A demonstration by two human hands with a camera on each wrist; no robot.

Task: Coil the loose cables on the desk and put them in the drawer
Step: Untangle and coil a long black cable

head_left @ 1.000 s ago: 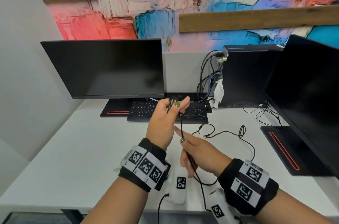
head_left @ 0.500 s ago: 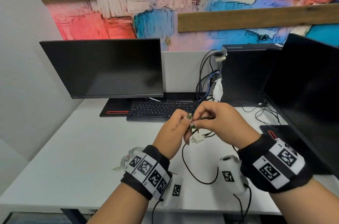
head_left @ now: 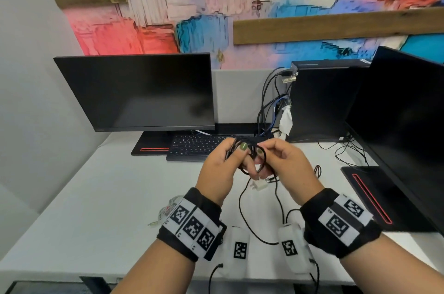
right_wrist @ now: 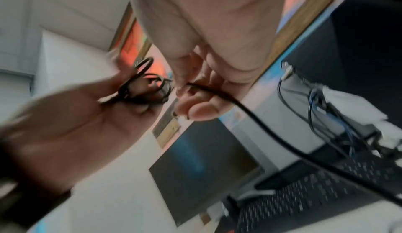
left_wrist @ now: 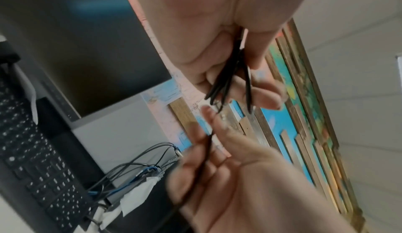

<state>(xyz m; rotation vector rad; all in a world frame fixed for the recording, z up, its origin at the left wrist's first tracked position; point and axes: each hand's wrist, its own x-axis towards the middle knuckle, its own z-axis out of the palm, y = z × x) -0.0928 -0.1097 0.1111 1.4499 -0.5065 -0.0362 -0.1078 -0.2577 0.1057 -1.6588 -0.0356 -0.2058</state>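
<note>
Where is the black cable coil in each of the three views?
Head: the black cable coil is at centre, between the left hand and the right hand.
Left wrist: upper centre, under the left hand's fingers.
Right wrist: left of centre.
Shared landmark: the keyboard.

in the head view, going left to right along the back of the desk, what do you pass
left monitor → keyboard → bundle of plugged-in cables → black computer tower → right monitor

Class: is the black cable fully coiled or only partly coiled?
Partly: loops sit in the left hand, but the black cable trails down to the desk.
</note>
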